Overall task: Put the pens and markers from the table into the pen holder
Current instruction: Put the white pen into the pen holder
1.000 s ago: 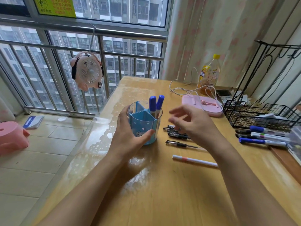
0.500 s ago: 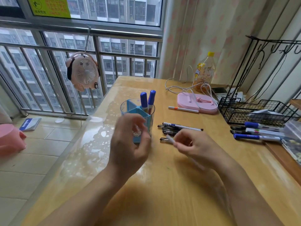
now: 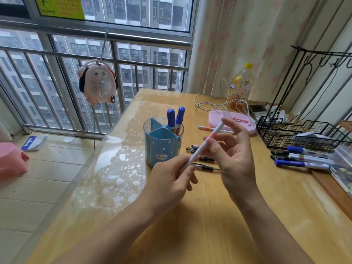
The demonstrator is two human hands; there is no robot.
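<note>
two hands held one white pen [image 3: 204, 145] above the wooden worktop [image 3: 209, 216], just right of the blue pen holder [image 3: 162, 145]. the left hand [image 3: 169, 181] pinched the pen's near, lower end between thumb and fingertips, while the right hand [image 3: 234, 155] gripped its middle, fingers curled around the barrel. the pen slanted up and to the right, its far tip rising past the right hand's fingers, with a pinkish band partway along it.

the pen holder stood upright on the worktop, left of the hands, divided into compartments; two blue-capped markers [image 3: 175, 119] stood in its far right compartment, leaning slightly. right of the holder, partly hidden behind the hands, several dark pens [image 3: 206, 159] lay flat on the worktop. farther off, another white pen with an orange band [image 3: 215, 129] lay just in front of a pink flat case [image 3: 232, 122]. at the far right, three markers [image 3: 304, 159] lay side by side near a black wire basket [image 3: 297, 136]. a drink bottle with a yellow cap [image 3: 241, 86] stood at the far edge beside a white cable [image 3: 211, 103]. a small pink fan [image 3: 98, 82] hung from the window rail at left.
</note>
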